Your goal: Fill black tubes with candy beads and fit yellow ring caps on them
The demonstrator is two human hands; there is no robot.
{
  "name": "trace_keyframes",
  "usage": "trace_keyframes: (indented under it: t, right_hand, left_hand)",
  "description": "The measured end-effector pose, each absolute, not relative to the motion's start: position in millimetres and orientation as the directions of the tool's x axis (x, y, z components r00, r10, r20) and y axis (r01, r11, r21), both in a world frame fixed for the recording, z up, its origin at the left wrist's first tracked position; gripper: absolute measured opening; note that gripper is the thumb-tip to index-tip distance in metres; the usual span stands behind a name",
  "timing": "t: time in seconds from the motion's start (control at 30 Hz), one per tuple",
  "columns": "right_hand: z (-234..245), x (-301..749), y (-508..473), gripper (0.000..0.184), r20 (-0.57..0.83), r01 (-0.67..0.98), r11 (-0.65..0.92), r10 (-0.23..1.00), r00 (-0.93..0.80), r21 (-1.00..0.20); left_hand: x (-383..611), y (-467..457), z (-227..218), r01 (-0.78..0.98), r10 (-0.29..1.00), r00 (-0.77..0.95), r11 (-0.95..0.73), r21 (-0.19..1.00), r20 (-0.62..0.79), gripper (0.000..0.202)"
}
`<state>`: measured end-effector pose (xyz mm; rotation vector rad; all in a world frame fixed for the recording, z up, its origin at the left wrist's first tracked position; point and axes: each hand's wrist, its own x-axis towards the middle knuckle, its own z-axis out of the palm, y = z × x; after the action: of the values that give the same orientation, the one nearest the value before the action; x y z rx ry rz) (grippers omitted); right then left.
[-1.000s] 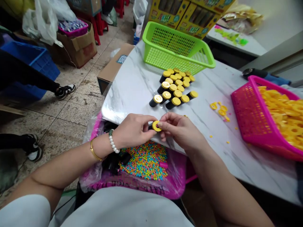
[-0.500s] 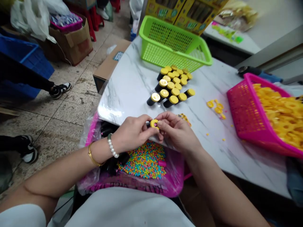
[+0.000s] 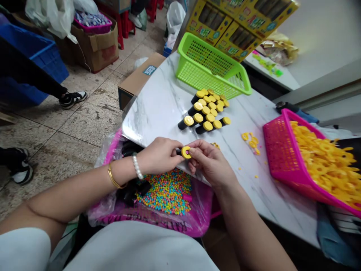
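Observation:
My left hand [image 3: 159, 155] is closed round a small black tube, most of which its fingers hide. On the tube's end sits a yellow ring-shaped cap [image 3: 185, 152] with a pink spot in its middle. The thumb and forefinger of my right hand [image 3: 212, 162] pinch the cap's right edge. Just below, small coloured beads or candies [image 3: 166, 197] fill part of a plastic-lined magenta tray [image 3: 201, 224], with black tubes [image 3: 130, 194] at its left. Beyond my hands, several black tubes with yellow caps [image 3: 207, 116] stand grouped on the marble-patterned table [image 3: 152, 109].
A green basket [image 3: 211, 71] stands behind the tubes, before stacked yellow boxes [image 3: 225, 30]. At right, a magenta basket [image 3: 282, 150] holds yellow plastic pieces [image 3: 321, 158]. Loose yellow rings [image 3: 252, 142] lie beside it. Another person's shoe [image 3: 73, 98] is on the floor at left.
The camera view has shifted, so the table and baskets appear moved. Both hands keep hold of the capped tube, and its cap now faces me a little more.

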<state>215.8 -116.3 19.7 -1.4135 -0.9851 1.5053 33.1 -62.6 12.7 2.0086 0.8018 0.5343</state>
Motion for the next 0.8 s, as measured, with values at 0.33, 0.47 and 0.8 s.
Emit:
trace_keyframes:
  t: [0.33,0.47,0.8]
  right_hand:
    - [21.3,208.5,-120.5,0.039,-0.312,0.019,-0.313,0.95,0.024,-0.95]
    - [20.3,205.8,-121.9,0.04,-0.301,0.071,-0.307,0.95,0.08,-0.949]
    - [21.6,224.0,-130.1,0.039,-0.233,-0.059,-0.228,0.969,0.088,-0.972]
  left_hand:
    - [50.4,-55.3,22.2,0.401,0.794,0.605,-0.245,0.883,-0.054,0.028]
    - [42.9,-68.8,11.7,0.293,0.78,0.625,-0.28,0.914,0.039,0.022]
    - [41.5,-79.3,-0.2,0.302,0.777,0.592,-0.459,0.836,0.213,0.015]
